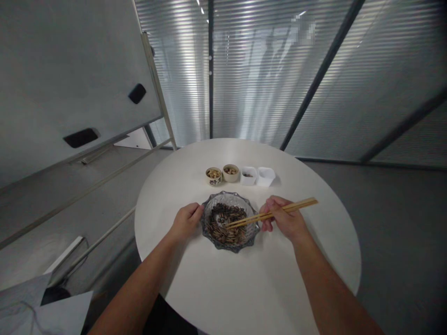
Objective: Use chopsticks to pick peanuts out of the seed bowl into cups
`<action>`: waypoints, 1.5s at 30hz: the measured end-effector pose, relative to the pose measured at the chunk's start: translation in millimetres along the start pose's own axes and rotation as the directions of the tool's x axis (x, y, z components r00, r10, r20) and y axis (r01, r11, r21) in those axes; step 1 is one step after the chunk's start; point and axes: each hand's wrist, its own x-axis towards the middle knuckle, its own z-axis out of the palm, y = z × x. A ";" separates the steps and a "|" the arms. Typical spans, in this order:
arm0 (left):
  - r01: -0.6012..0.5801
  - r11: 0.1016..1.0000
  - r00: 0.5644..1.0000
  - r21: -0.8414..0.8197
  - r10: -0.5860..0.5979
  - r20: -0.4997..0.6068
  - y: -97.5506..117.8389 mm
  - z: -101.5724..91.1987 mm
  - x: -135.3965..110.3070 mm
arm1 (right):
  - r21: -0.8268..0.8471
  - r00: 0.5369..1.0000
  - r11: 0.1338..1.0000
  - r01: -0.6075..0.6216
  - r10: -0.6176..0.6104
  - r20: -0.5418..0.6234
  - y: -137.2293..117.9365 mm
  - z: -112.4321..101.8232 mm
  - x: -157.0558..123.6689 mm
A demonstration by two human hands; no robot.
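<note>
Near the middle of a round white counter, a clear scalloped glass bowl, heaped with dark striped sunflower seeds. Left hand: loosely closed, fingers curled together, nothing visible in it, fingertips against the left rim of the bowl. Right hand: closed around a pair of slim pale bamboo chopsticks, pen-style, just right of the bowl, the sticks slanting left over the rim, tips down among the seeds. Both bare forearms reaching in from the near edge of the counter.

Just beyond the bowl, a tight row of four small containers. At the left end, a round cream ceramic cup with dark lettering on its side and pale kernels inside; next to it, a second round cream ceramic cup, also with pale kernels. Then a square white plastic cup with a few dark bits at the bottom, and a matching square white plastic cup at the right end.

Off to the left, a tilted white whiteboard on a pale frame. Near left, loose white paper sheets. To the right, a smooth grey floor. Far side, ribbed translucent glass panels between dark metal posts.
</note>
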 end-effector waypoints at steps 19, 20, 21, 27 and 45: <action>-0.020 1.000 1.000 0.012 0.020 -0.008 -1.0 -0.1 0.2 | 0.432 0.840 0.864 0.257 0.021 -0.542 7.6 -34.4 30.4; -0.021 1.000 1.000 0.013 0.021 -0.010 -0.3 -0.3 0.0 | 0.427 0.820 0.863 0.269 0.027 -0.571 9.2 -37.8 33.2; -0.023 1.000 1.000 0.015 0.023 -0.012 0.2 -0.5 -0.2 | 0.414 0.799 0.865 0.285 0.024 -0.601 10.6 -40.7 36.3; -0.032 0.999 0.999 0.038 0.032 -0.012 1.3 -1.6 0.1 | 0.151 0.629 0.902 0.404 -0.154 -0.762 17.0 -46.4 57.5; -0.011 0.999 1.000 0.039 0.011 0.004 -3.3 -0.3 0.7 | 0.251 0.866 0.898 0.361 -0.224 -0.447 11.0 -35.6 45.8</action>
